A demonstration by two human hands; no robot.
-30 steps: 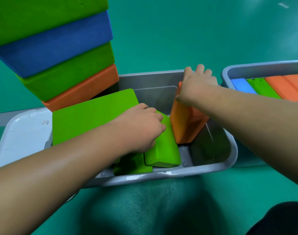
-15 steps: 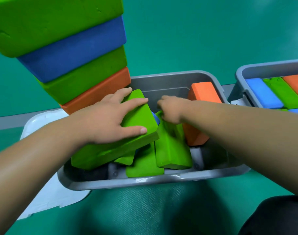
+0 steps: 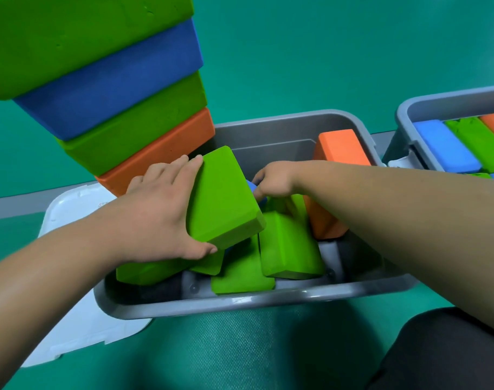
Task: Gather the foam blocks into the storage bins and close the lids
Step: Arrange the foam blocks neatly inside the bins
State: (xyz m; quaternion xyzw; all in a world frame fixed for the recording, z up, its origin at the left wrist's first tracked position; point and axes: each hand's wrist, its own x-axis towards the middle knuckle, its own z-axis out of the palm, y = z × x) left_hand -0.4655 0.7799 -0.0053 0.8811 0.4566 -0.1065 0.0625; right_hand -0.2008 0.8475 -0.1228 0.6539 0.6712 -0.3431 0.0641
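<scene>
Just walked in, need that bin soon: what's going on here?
A person is packing foam blocks into the grey bin. The left hand grips a green block over the bin's left side; the right hand reaches among blocks in the middle, its grasp hidden. The white lid lies off, at the bin's left.

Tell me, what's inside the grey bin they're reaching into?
Several green blocks lying jumbled, one upright orange block, and a sliver of blue block. The left hand grips the top green block. The right hand hides what's beneath it.
</scene>
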